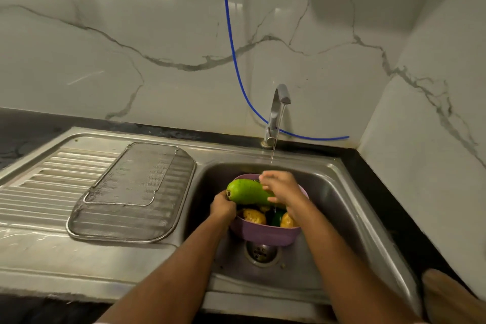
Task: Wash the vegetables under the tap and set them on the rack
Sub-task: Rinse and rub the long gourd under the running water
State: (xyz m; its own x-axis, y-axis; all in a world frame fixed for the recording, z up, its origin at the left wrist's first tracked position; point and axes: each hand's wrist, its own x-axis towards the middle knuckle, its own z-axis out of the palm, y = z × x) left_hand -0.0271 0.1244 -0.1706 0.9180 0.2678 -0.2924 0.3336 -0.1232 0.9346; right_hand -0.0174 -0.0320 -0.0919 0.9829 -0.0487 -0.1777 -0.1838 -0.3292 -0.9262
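A long green gourd [247, 192] lies across a purple bowl [263, 234] standing in the steel sink [339, 208]. My left hand [223, 206] grips the gourd's near left end. My right hand [282, 187] lies over its right part with fingers curled on it. Under the gourd the bowl holds two yellowish potatoes [254, 216] and a dark green vegetable [276, 218]. The chrome tap [276, 113] at the back runs a thin stream of water that falls just behind my right hand. A wire mesh rack [131, 192] lies flat on the ribbed drainboard to the left.
A blue hose [234, 47] hangs down the marble wall and runs behind the tap. The sink drain [261, 252] sits below the bowl. Black countertop borders the sink at the back and right. A brown object [447, 294] shows at the lower right corner.
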